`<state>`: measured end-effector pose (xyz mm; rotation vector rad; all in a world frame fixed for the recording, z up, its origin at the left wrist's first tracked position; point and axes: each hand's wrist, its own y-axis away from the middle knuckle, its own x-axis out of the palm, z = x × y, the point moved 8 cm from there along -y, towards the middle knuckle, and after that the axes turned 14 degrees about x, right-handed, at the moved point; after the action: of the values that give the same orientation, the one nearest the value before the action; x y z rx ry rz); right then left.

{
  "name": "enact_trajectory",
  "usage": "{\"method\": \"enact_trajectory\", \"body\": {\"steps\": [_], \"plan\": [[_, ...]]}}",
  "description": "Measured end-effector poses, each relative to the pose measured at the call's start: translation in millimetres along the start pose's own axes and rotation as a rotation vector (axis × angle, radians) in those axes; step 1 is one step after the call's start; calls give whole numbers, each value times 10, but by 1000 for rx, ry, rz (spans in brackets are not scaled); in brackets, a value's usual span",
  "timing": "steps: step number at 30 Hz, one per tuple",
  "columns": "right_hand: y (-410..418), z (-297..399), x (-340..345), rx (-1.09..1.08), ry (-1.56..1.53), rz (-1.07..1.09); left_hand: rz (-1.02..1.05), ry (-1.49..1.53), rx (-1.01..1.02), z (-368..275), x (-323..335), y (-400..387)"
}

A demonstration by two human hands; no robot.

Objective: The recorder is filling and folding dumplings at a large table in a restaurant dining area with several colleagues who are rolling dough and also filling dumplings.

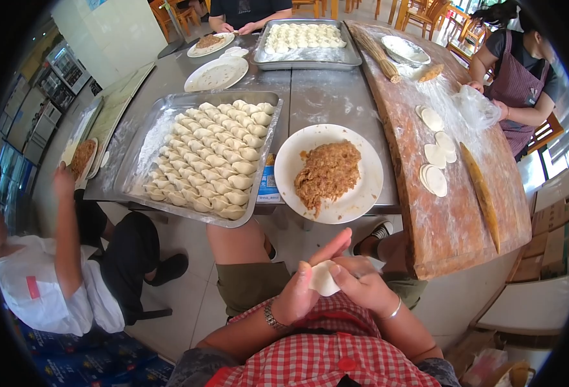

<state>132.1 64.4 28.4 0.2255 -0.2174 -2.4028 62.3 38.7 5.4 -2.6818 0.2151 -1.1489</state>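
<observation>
Just above my lap, both hands are on a pale dumpling wrapper (324,280). My left hand (298,292) cups it from the left, fingers stretched away from me. From the right, the thumb of my right hand (364,286) presses on the wrapper's edge. A small whitish thing (376,264) shows behind my right fingers, too blurred to name. Whether filling lies inside the wrapper is hidden. Beyond my hands, a white plate (330,214) of minced filling (331,170) stands at the table's near edge. Left of it, a metal tray (141,188) holds rows of folded dumplings (212,157).
A floured wooden board (458,246) on the right bears a rolling pin (480,196), round wrappers (433,180) and a whisk broom (374,51). Another dumpling tray (308,64) and an oval plate (216,74) stand farther back. People sit left (47,290), opposite (250,7) and right (521,87).
</observation>
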Motion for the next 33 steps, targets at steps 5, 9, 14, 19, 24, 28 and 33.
{"method": "enact_trajectory", "body": {"steps": [5, 9, 14, 19, 24, 28, 33], "plan": [[60, 57, -220, -293, 553, -167, 104, -298, -284, 72, -262, 166], [97, 258, -347, -264, 508, -382, 83, -253, -291, 58, -321, 182], [88, 244, -235, -486, 457, -335, 72, -354, -129, -51, -245, 88], [97, 287, -255, -489, 369, -377, 125, -471, -113, -165, -225, 23], [62, 255, -310, -456, 296, -364, 49, -346, -42, -222, -256, 3], [158, 311, -223, -636, 510, -533, 22, -358, -123, -221, -288, -13], [33, 279, -176, -681, 495, -473, 106, -602, -205, -424, -506, -80]]}}
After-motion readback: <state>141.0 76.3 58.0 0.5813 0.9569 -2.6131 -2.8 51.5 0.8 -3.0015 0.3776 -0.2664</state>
